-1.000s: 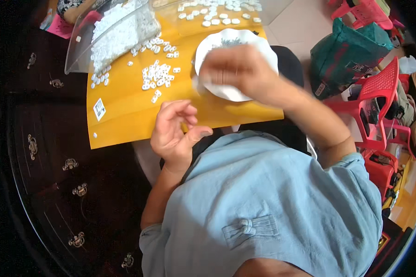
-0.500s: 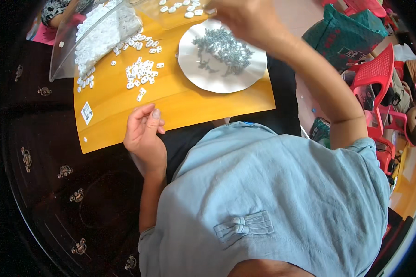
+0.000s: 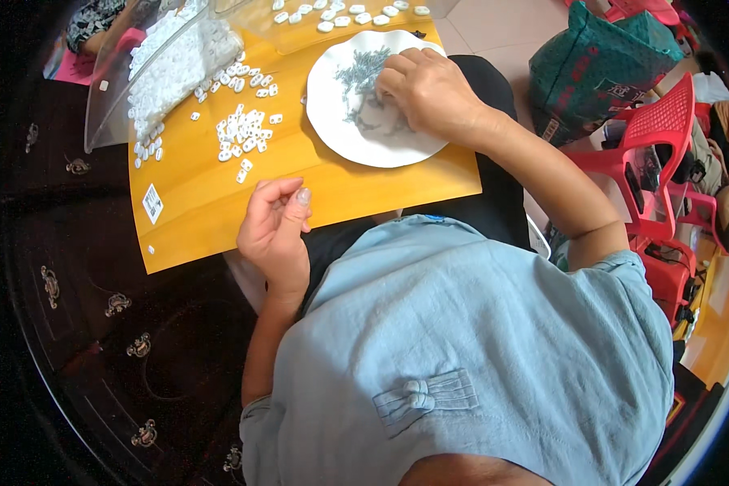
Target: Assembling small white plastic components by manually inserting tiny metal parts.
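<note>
A white wavy-rimmed plate (image 3: 340, 146) holds a heap of small grey metal screws (image 3: 364, 73). My right hand (image 3: 433, 93) reaches over the plate's right side, its fingers curled down among the screws; the fingertips are hidden, and what they pinch cannot be made out. Just off the near edge of the yellow board (image 3: 356, 190), my left hand (image 3: 277, 235) is half closed, thumb against the curled fingers; anything inside is hidden. A pile of small white two-holed plastic pieces (image 3: 243, 131) lies on the board left of the plate.
A clear bin (image 3: 105, 101) with a bag of white pieces (image 3: 182, 69) stands at the far left. More white pieces (image 3: 326, 26) lie in rows behind the plate. Dark drawers with metal handles (image 3: 117, 304) are at left; a green bag (image 3: 591, 73) and red chair (image 3: 656, 154) at right.
My right hand has come back from the far row of white pieces down into the screws on the plate. My left hand has shifted slightly right.
</note>
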A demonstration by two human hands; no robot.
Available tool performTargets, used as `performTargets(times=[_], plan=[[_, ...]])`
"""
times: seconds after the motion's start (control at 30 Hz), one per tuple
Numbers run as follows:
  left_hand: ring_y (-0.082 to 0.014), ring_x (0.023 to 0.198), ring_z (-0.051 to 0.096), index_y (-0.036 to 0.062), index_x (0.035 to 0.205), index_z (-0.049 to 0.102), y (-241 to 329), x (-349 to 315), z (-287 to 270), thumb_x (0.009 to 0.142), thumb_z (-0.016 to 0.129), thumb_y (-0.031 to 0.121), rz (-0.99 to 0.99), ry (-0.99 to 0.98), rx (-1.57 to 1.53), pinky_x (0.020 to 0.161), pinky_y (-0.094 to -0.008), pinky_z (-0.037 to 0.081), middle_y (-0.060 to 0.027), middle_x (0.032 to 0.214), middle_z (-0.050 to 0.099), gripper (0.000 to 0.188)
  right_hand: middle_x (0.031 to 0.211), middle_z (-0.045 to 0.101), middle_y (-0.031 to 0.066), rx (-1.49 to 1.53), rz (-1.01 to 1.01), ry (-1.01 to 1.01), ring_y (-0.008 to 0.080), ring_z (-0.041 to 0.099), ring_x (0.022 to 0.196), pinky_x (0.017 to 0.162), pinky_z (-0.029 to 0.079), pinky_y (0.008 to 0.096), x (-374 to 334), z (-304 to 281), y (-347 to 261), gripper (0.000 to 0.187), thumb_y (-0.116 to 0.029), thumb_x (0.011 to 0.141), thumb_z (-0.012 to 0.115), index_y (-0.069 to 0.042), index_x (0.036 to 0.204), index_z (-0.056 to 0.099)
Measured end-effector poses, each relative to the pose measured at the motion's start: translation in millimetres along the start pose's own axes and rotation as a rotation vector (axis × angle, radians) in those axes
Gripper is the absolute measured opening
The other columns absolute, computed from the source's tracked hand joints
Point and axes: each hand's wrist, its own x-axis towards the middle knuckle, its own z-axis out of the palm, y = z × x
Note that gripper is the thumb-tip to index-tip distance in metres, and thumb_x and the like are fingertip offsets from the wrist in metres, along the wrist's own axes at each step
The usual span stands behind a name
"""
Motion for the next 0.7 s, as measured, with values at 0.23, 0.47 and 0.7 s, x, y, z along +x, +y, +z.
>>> performTargets(times=[0.23,0.47,0.7], plan=[[-0.0066,0.069,0.05,-0.005,0.096,0.063,16,12,25,0.087,0.064,-0.007,0.038,-0.11,0.059,0.06,-0.0184,0.041,-0.0024,0.085,0.055,0.009,0.086,0.067,0.0036,0.896,0.442,0.035,0.013,0.066,0.084,0.079,0.051,0.0246,-6,-17,5,0.014,-0.002,0.083,0.068,-0.003,0.097,0.068],[-0.0069,0.067,0.05,-0.0029,0.094,0.063,16,34,61,0.084,0.067,-0.006,0.325,-0.18,0.195,0.061,-0.0195,0.042,-0.0023,0.082,0.056,0.01,0.084,0.068,0.0039,1.499,0.735,0.053,0.011,0.066,0.081,0.078,0.051,0.0222,-9,-44,-20,0.019,0.002,0.083,0.066,0.001,0.102,0.067],[-0.0101,0.062,0.05,-0.0013,0.092,0.063,19,26,57,0.084,0.067,-0.004,0.448,-0.21,0.305,0.056,-0.0225,0.041,-0.0037,0.075,0.054,0.01,0.085,0.067,0.0049,1.646,0.722,0.0,0.0106,0.065,0.08,0.075,0.051,0.0233,-14,-45,-53,0.019,0.003,0.084,0.065,0.002,0.102,0.066]])
